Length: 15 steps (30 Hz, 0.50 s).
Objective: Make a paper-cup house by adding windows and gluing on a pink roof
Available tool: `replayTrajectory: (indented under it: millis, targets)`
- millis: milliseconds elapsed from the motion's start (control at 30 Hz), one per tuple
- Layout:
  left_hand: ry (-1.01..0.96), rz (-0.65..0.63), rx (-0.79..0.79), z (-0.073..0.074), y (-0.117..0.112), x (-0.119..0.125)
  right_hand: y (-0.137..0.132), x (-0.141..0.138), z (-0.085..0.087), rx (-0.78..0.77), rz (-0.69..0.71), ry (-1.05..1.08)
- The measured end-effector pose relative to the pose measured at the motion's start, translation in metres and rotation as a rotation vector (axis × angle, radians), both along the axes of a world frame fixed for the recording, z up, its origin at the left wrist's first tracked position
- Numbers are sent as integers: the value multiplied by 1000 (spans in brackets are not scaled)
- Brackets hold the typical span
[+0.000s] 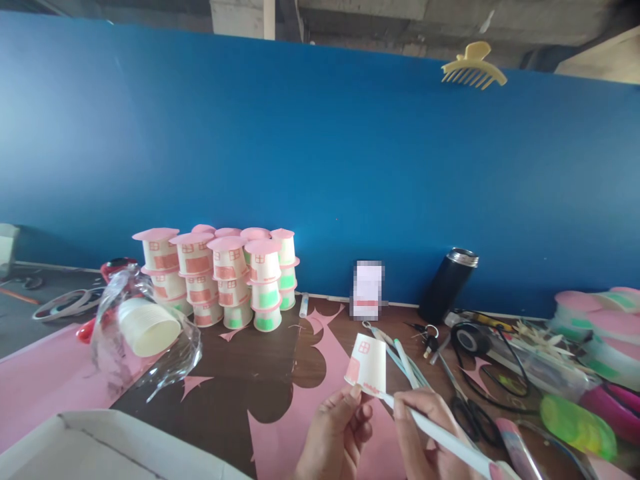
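A white paper cup point(373, 360) with a red window, a red door and small red marks along its lower edge is pinched at that edge by my left hand point(337, 427). My right hand point(430, 427) grips a white marker pen point(440, 433), its tip against the cup near the red marks. Beneath both hands lies a pink paper sheet point(320, 400) with round pieces cut out of it. Several stacked paper cups point(230, 263) with pink discs and red or green drawings stand left of my hands.
Plastic-wrapped cups point(150, 327) lie at the left, behind a white box edge point(110, 440). Scissors point(475, 413), keys point(429, 340), a black bottle point(447, 287) and more decorated cups point(615, 327) are on the right. A blue partition point(320, 147) closes the back.
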<state>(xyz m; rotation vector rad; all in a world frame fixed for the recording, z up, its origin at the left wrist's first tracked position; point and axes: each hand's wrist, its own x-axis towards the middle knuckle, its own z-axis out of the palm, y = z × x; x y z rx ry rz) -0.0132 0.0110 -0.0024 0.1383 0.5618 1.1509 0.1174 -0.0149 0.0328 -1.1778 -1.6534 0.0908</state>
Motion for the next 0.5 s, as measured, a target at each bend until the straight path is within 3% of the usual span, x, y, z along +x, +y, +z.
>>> replayTrajectory:
  millis: [500]
  targets:
    - [128,-44,143,-2,-1,1,0,-12,-1,-111,0,150]
